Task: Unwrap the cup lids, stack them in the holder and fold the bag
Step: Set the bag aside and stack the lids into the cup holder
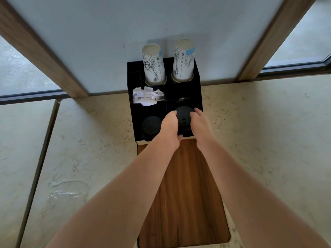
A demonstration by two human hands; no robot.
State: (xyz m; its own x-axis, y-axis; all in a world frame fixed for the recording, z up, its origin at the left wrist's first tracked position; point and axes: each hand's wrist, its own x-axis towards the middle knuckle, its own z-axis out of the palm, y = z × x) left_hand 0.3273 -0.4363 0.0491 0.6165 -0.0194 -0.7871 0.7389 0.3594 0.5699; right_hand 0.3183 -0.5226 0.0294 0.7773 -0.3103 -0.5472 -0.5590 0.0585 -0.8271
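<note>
A black compartmented holder stands on the marble counter against the wall. A stack of black cup lids sits over its front right compartment. My left hand grips the stack's left side and my right hand its right side. Another stack of black lids rests in the front left compartment. A clear plastic bag lies flat on the counter to the left.
Two stacks of upturned white paper cups stand in the holder's back compartments. White packets fill a middle left compartment. A wooden panel is set into the marble counter under my forearms.
</note>
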